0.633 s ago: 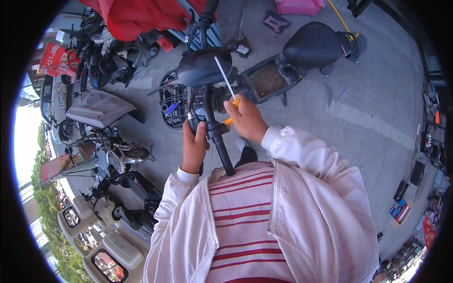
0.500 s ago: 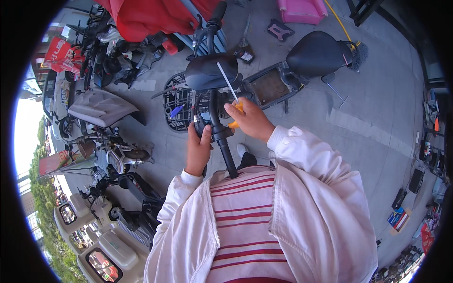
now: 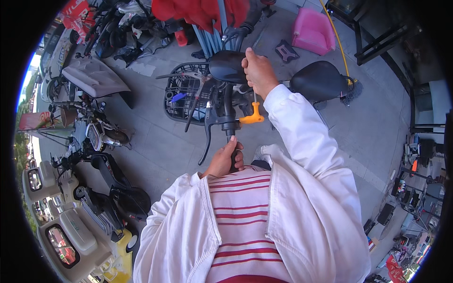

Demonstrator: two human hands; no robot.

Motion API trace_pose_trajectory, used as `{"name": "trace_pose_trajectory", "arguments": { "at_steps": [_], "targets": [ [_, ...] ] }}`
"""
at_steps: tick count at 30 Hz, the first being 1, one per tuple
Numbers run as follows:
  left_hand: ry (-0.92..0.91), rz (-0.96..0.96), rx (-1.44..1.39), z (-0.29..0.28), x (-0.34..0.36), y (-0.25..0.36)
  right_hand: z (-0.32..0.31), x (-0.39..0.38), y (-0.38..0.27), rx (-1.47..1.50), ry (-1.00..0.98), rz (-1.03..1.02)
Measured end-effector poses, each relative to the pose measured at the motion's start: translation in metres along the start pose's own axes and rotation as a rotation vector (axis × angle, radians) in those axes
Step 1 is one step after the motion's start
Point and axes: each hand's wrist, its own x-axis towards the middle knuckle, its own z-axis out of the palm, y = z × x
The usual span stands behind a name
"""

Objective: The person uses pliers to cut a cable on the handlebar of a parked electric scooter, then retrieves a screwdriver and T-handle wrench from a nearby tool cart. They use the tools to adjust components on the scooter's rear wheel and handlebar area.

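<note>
My left hand (image 3: 226, 158) is wrapped around the near grip of an electric scooter's handlebar (image 3: 228, 106), close to my body. A black brake lever (image 3: 207, 137) sticks out just left of it. My right hand (image 3: 261, 71) is closed in a fist above the scooter, beside the black rounded instrument cover (image 3: 225, 66). From below that fist hangs an orange T-handle driver (image 3: 254, 117), its metal shaft running up into the hand; the upper shaft is hidden. A black wire basket (image 3: 181, 101) at the scooter's front holds a blue item (image 3: 178, 97).
The scooter's black seat (image 3: 318, 80) lies to the right, near a mop (image 3: 351, 93) and a pink armchair (image 3: 314, 30). Red cloth (image 3: 198, 14) hangs at the far side. Parked two-wheelers (image 3: 101, 134) and a grey cover (image 3: 94, 78) stand left; shelves with parts (image 3: 424, 160) line the right.
My left hand has shifted from beside the lever mount onto the grip. My right hand has moved up and away, off the driver's orange handle to its shaft. The handlebar has turned.
</note>
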Motion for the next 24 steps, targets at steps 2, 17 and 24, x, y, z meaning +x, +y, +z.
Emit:
{"name": "trace_pose_trajectory", "arguments": {
  "at_steps": [2,17,24],
  "targets": [
    [0.061,-0.008,-0.143,0.007,0.01,-0.004,0.002,-0.003,-0.001,-0.064,0.039,-0.002],
    [0.202,-0.014,-0.056,0.014,0.012,-0.001,0.012,-0.075,0.001,-0.155,0.13,-0.445],
    [0.212,-0.015,-0.025,0.014,0.011,0.0,-0.01,-0.162,0.036,-0.251,-0.078,-0.65]
  ]
}}
